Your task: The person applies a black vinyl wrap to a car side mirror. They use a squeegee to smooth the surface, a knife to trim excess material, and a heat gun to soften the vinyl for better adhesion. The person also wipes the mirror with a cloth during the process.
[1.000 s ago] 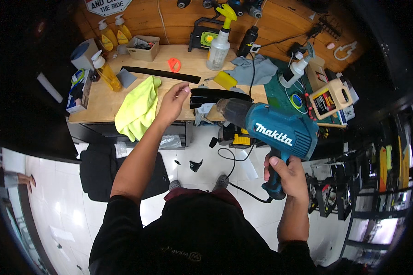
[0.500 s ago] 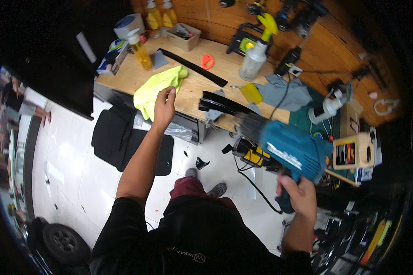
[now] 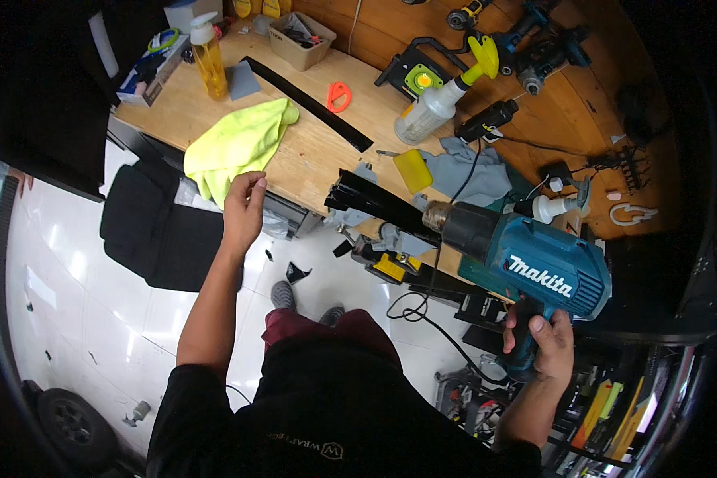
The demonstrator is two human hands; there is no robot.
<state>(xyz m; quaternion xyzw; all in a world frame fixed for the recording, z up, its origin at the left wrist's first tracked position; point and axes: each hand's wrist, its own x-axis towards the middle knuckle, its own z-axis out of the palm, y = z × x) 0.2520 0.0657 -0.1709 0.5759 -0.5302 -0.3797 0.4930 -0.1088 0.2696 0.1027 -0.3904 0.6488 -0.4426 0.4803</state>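
Observation:
A teal and black heat gun point(image 3: 538, 259) is gripped by its handle in my right hand point(image 3: 551, 341), my fingers wrapped round it. Its metal nozzle points left, close to the right end of a glossy black trim piece point(image 3: 374, 199). That piece sticks out at the bench's front edge, with grey cloth around and under it. My left hand point(image 3: 244, 209) hovers by the bench edge, beside a neon yellow cloth point(image 3: 235, 147). Its fingers are loosely bent, and nothing shows in them. A long flat black strip point(image 3: 307, 103) lies farther back on the bench.
On the wooden bench point(image 3: 311, 163) are a spray bottle point(image 3: 430, 111), a yellow sponge point(image 3: 413, 170), an orange cutter point(image 3: 338, 97), an amber bottle point(image 3: 209, 60) and a parts bin point(image 3: 301, 41). The heat gun's cord point(image 3: 446, 338) hangs in front. Black scraps point(image 3: 297, 272) lie on the floor.
My view has shifted, so the bench sits farther left and higher. The heat gun, blurred before, is now steady with its nozzle near the trim piece's end. My left hand stays by the yellow cloth.

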